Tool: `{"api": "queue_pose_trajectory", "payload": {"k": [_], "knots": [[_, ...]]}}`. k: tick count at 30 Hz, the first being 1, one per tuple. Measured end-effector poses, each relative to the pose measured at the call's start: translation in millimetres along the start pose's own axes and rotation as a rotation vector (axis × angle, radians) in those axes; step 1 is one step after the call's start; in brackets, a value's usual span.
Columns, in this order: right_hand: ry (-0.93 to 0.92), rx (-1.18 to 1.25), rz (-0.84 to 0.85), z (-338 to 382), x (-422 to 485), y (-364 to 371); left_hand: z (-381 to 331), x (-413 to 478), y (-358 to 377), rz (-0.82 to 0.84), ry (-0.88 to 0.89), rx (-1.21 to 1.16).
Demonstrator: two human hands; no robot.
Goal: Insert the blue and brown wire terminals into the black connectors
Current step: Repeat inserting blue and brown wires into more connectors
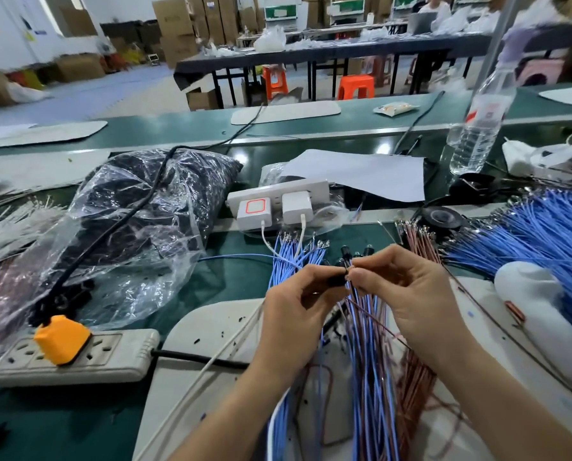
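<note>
My left hand [298, 304] pinches a black connector [334, 281], its long axis pointing right at my right hand [407, 294]. That hand pinches a brown wire [374, 322] just behind its terminal, tip at the connector's mouth, wire trailing back toward me.

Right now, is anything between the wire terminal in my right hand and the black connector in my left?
Nothing visible. The right hand holds the terminal against the black connector pinched in the left hand.
</note>
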State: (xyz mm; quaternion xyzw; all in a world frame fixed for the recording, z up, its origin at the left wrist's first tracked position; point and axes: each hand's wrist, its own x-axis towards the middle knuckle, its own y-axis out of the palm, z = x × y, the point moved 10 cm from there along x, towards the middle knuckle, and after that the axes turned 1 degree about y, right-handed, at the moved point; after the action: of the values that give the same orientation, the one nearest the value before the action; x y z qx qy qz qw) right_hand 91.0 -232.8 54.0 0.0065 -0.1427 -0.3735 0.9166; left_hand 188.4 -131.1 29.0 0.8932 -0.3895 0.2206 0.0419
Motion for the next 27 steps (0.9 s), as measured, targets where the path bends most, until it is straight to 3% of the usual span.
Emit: {"api": "queue_pose_trajectory", "payload": {"k": [8,14,20,27], "knots": [[-0.12,-0.203,-0.007,12,-5,0,2,-1,-1,-0.004,-0.034,0.065],[-0.136,-0.203,-0.031,13,-5,-3,-4,-1,0,-0.002,0.001,0.138],[-0.072,-0.292,0.031,5,-2,1,-7,-1,-3,-0.013,0.018,0.237],[0.09,-0.193,0.123,-3,3,-4,-14,-1,-1,-0.001,0.051,0.395]]}}
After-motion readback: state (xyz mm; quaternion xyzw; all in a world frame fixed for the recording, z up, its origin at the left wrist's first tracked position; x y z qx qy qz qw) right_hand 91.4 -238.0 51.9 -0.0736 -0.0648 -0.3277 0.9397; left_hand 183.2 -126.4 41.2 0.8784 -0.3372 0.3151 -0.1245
